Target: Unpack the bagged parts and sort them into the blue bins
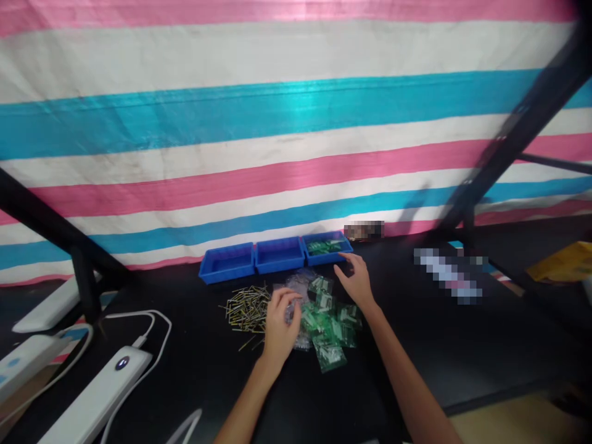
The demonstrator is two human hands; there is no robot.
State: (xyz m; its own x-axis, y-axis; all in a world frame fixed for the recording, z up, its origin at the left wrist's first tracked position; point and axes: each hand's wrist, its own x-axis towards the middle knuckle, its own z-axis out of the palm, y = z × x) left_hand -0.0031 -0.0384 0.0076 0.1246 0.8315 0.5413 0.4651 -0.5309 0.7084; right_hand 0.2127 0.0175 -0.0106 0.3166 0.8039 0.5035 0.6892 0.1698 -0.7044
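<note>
Three blue trays stand in a row at the back of the black table: the left tray (pixel 227 263) and middle tray (pixel 279 254) look bare inside, while the right tray (pixel 327 248) holds small green packets. My right hand (pixel 356 280) is near that tray's front right corner, thumb and fingers apart and nothing between them. Above the clear plastic bags (pixel 303 339), my left hand (pixel 281 320) has its fingers curled; what they hold, if anything, is too small to tell. Green packets (pixel 329 327) lie between the hands. Left of them is a pile of thin yellowish sticks (pixel 247 308).
White power banks or strips (pixel 99 394) with white cables (pixel 169 333) lie at the left. Black slanted frame bars (pixel 513 148) rise on both sides before a striped sheet (pixel 277 55). A yellow packet (pixel 562 262) is at the far right.
</note>
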